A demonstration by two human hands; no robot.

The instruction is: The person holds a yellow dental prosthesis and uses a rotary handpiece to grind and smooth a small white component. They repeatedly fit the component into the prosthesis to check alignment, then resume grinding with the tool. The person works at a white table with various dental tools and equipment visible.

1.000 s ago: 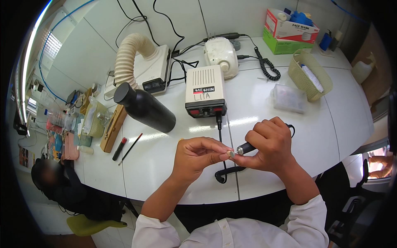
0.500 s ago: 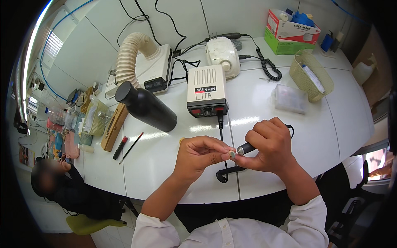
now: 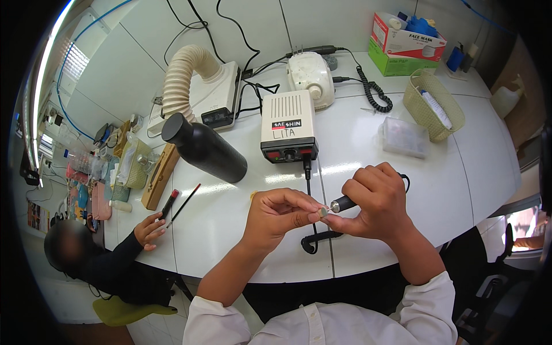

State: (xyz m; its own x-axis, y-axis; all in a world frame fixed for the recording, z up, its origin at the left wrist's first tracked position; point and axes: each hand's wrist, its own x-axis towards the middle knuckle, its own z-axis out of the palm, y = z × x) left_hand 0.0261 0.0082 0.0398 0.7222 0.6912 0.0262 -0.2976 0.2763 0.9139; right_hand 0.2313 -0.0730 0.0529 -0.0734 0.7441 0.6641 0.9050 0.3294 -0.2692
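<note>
My left hand pinches a small pale greenish piece between thumb and fingertips. Its exact kind is too small to make out. In my right hand is a black rotary handpiece with a metal nose, pointed left at the piece. The tip of the handpiece is at or very near the piece; contact cannot be made out. My right thumb reaches under it, close to my left fingertips. A black coiled cord lies on the table below my hands, near a cream control box.
A black bottle stands left of the control box. A ribbed hose rises behind it. Another person's hand is at a dark red-ended stick, beside a thin brush. To the right are a clear case and a woven basket.
The other person's hand has come down from near their head to the table by the red-ended stick. My hands, the piece and the handpiece have hardly moved.
</note>
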